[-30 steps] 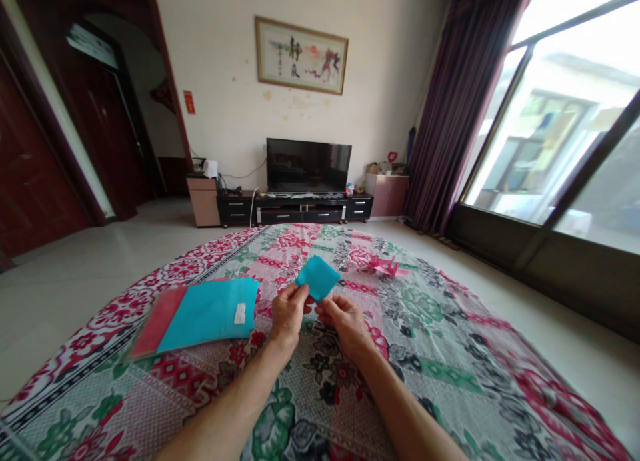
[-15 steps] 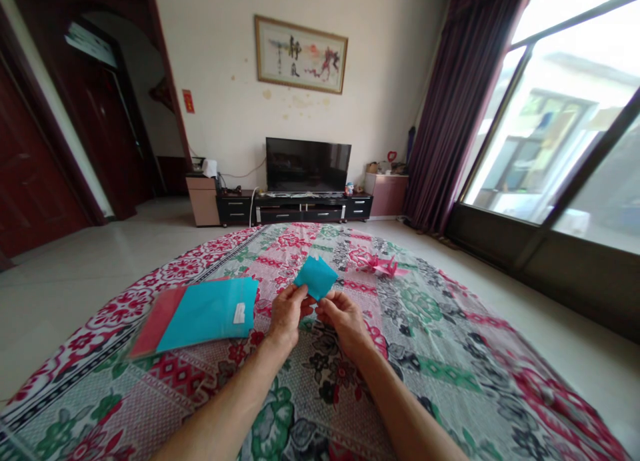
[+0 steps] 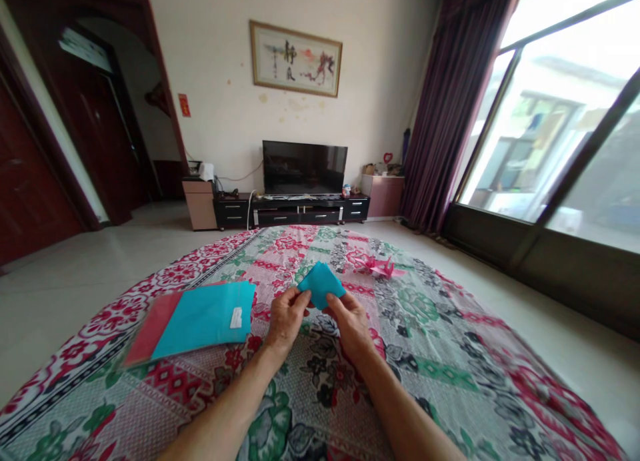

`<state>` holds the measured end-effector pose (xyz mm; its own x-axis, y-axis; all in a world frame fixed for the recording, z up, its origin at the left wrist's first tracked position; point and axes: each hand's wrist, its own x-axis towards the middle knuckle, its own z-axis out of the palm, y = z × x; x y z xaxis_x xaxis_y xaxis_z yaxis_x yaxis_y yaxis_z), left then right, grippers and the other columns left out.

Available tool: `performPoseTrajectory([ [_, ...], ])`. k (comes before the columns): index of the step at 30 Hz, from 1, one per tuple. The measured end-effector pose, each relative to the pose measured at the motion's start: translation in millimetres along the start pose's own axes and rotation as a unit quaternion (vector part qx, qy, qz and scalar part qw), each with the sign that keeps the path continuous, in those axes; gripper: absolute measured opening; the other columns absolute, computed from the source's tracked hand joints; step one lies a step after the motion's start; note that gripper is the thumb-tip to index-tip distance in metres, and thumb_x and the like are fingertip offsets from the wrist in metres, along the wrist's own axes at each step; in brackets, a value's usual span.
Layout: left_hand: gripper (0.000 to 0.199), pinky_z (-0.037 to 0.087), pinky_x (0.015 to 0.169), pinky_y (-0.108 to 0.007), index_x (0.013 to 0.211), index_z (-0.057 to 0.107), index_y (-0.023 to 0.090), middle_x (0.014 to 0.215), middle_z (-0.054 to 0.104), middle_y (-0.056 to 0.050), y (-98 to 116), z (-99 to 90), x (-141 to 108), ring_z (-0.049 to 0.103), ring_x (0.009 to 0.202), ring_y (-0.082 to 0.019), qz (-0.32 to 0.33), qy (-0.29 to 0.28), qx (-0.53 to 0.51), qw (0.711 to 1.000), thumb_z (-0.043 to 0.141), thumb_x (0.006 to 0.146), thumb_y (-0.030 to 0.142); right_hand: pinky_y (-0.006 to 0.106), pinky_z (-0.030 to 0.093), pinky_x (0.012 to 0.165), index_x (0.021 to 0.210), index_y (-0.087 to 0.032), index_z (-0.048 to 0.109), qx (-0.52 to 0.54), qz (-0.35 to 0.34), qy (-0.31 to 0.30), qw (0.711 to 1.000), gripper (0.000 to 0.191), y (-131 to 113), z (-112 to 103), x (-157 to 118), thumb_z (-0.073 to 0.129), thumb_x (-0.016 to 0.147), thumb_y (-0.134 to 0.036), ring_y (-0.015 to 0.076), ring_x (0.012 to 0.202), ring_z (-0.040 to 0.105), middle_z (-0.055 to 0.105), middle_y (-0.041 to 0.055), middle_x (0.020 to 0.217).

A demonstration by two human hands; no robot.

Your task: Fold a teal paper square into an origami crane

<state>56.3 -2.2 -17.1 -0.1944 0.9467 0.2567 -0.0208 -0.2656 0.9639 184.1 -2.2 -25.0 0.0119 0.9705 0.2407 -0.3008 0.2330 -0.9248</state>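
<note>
A small folded blue paper [image 3: 321, 284] is held up over the patterned cloth, roughly diamond-shaped. My left hand [image 3: 287, 316] pinches its lower left edge between thumb and fingers. On the lower right edge, my right hand [image 3: 351, 320] grips the same paper, thumb on top. To the left lies a clear packet with blue sheets [image 3: 200, 320] and red sheets [image 3: 151, 324], bearing a white label. Pink folded paper figures [image 3: 384, 266] rest on the cloth beyond my right hand.
The floral cloth [image 3: 440, 334] covers a rounded table. Past its far edge stand a low black cabinet [image 3: 280, 214] and a television [image 3: 305, 168]. A purple curtain [image 3: 437, 114] and large window are at the right.
The blue paper has turned and sits slightly lower and further right. My right thumb has moved up onto its face. The view has shifted a little.
</note>
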Motion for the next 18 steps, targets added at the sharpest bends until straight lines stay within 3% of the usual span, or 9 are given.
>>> performPoseTrajectory([
  [7, 0.023, 0.04, 0.053, -0.022, 0.067, 0.062, 0.016, 0.056, 0.06, 0.001, 2.7, -7.0, 0.2, 0.053, 0.054, -0.012, 0.051, -0.047, 0.079, 0.994, 0.057, 0.075, 0.038, 0.025, 0.042, 0.062, 0.082, -0.018, 0.065, -0.058, -0.031, 0.011, 0.998, 0.021, -10.4, -5.5, 0.3, 0.066, 0.067, -0.033, 0.013, 0.063, 0.051, 0.061, -0.0018, 0.067],
  [13, 0.019, 0.033, 0.049, -0.02, 0.079, 0.068, 0.018, 0.055, 0.056, 0.002, 4.4, -14.2, -0.3, 0.046, 0.051, -0.011, 0.11, -0.083, 0.124, 0.983, 0.058, 0.075, 0.033, 0.027, 0.042, 0.069, 0.076, -0.019, 0.065, -0.11, -0.097, -0.01, 0.989, 0.013, -28.5, -8.6, 0.8, 0.06, 0.067, -0.029, 0.0163, 0.074, 0.053, 0.061, 0.0005, 0.077],
  [18, 0.014, 0.033, 0.049, -0.02, 0.075, 0.069, 0.02, 0.055, 0.056, 0.002, 7.7, -16.0, -1.8, 0.046, 0.051, -0.011, 0.127, -0.092, 0.138, 0.978, 0.06, 0.072, 0.031, 0.026, 0.042, 0.065, 0.075, -0.02, 0.063, -0.186, -0.13, -0.021, 0.974, 0.01, -30.1, -12.2, 2.0, 0.059, 0.069, -0.027, 0.0165, 0.072, 0.051, 0.057, 0.001, 0.074],
])
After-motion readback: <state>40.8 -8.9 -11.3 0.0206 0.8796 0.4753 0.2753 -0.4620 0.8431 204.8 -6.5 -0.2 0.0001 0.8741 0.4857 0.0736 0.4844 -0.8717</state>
